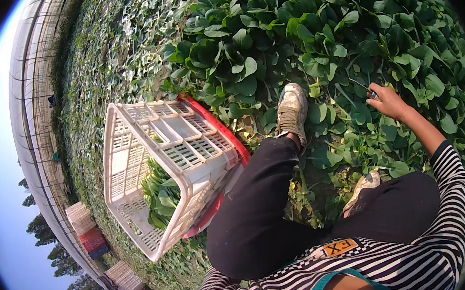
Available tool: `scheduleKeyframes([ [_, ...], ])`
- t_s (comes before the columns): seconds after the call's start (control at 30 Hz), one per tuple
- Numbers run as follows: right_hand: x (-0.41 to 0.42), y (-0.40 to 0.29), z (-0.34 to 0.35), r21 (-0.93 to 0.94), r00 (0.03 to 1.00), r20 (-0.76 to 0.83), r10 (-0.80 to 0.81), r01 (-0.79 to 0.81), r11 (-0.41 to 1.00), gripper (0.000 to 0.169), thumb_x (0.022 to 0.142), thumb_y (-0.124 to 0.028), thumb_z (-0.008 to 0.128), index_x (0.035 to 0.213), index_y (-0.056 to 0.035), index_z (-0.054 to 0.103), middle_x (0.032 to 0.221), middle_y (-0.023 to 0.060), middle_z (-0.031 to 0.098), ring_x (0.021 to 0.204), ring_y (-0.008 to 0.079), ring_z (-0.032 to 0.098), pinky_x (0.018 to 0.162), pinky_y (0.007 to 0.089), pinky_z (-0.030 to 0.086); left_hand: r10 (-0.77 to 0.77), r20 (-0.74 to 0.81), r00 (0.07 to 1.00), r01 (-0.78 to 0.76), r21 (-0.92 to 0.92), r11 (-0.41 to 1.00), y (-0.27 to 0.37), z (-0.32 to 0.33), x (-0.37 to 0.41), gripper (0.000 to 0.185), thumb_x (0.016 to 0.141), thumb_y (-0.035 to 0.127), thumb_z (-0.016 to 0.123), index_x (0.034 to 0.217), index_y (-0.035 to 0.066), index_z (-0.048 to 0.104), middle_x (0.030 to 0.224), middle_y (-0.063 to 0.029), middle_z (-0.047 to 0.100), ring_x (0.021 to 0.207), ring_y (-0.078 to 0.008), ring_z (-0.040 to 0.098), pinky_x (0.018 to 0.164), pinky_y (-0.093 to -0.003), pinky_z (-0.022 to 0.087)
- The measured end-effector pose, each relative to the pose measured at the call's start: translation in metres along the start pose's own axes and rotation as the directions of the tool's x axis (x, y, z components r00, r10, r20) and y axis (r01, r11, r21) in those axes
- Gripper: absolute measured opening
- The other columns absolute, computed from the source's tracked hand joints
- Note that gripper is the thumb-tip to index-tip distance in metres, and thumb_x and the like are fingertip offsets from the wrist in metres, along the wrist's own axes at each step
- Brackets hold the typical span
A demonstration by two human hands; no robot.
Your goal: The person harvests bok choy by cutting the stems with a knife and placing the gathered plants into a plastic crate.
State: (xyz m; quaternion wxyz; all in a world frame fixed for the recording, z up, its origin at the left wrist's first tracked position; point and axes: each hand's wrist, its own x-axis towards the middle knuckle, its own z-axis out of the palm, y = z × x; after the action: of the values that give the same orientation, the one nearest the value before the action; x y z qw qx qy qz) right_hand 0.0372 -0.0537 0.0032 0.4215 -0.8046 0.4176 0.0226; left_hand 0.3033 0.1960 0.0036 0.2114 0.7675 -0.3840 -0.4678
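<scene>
My right hand is closed around a small tool whose thin curved metal blade points toward the leafy green plants, beside my right side. The kind of blade is too small to tell. My left hand is out of view; only its striped sleeve shows at the bottom. A white slatted plastic crate with a red base edge stands to my left. Cut leafy greens lie inside it, their pale stems toward the far side.
My shoes rest among low plants and soil. Dense greens grow ahead and right. Trampled leaves cover the ground at the left. Stacked crates and more crates stand near a long plastic-covered greenhouse.
</scene>
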Motion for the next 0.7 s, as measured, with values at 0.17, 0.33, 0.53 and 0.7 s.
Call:
scheduleKeyframes([
  [0.17, 0.079, 0.004, 0.006, -0.089, 0.977, 0.198, -0.077, 0.097, 0.991, 0.03, 0.077, -0.02, 0.061, 0.102, -0.0053, 0.052, 0.079, 0.0209, 0.06, 0.078, 0.0417, 0.056, 0.064, 0.0452, 0.045, -0.087, -0.02, 0.996, 0.088, 0.062, 0.994, 0.026, 0.0, 0.095, 0.026, 0.076, 0.016, 0.062, 0.099, 0.004, 0.061, 0.087, -0.018, 0.065, 0.086, -0.0337, 0.062, 0.076, -0.0366, 0.048],
  [0.33, 0.097, 0.03, 0.01, -0.097, 0.95, 0.301, -0.078, 0.112, 0.989, 0.033, 0.079, -0.024, 0.059, 0.107, -0.0086, 0.05, 0.082, 0.0194, 0.061, 0.081, 0.04, 0.057, 0.068, 0.046, 0.047, -0.158, 0.032, 0.987, 0.153, 0.113, 0.982, 0.038, -0.001, 0.132, 0.026, 0.076, 0.017, 0.062, 0.099, 0.004, 0.061, 0.086, -0.0182, 0.065, 0.086, -0.0336, 0.062, 0.075, -0.0369, 0.048],
  [0.53, 0.098, 0.027, -0.009, -0.201, 0.903, 0.428, -0.019, 0.116, 0.973, 0.031, 0.082, -0.026, 0.057, 0.105, -0.0065, 0.051, 0.082, 0.0188, 0.062, 0.08, 0.0389, 0.058, 0.067, 0.0462, 0.047, -0.247, 0.144, 0.958, 0.215, 0.205, 0.955, 0.036, -0.018, 0.114, 0.026, 0.076, 0.017, 0.062, 0.098, 0.004, 0.061, 0.086, -0.0183, 0.065, 0.086, -0.0334, 0.062, 0.075, -0.0373, 0.048],
  [0.7, 0.096, 0.009, -0.028, -0.268, 0.859, 0.511, -0.015, 0.176, 0.947, 0.028, 0.083, -0.028, 0.055, 0.098, -0.0039, 0.053, 0.081, 0.0168, 0.061, 0.079, 0.0376, 0.058, 0.068, 0.0464, 0.047, -0.344, 0.248, 0.906, 0.26, 0.315, 0.913, 0.016, -0.046, 0.064, 0.025, 0.076, 0.018, 0.062, 0.097, 0.004, 0.061, 0.085, -0.0184, 0.065, 0.086, -0.0333, 0.062, 0.075, -0.0377, 0.048],
])
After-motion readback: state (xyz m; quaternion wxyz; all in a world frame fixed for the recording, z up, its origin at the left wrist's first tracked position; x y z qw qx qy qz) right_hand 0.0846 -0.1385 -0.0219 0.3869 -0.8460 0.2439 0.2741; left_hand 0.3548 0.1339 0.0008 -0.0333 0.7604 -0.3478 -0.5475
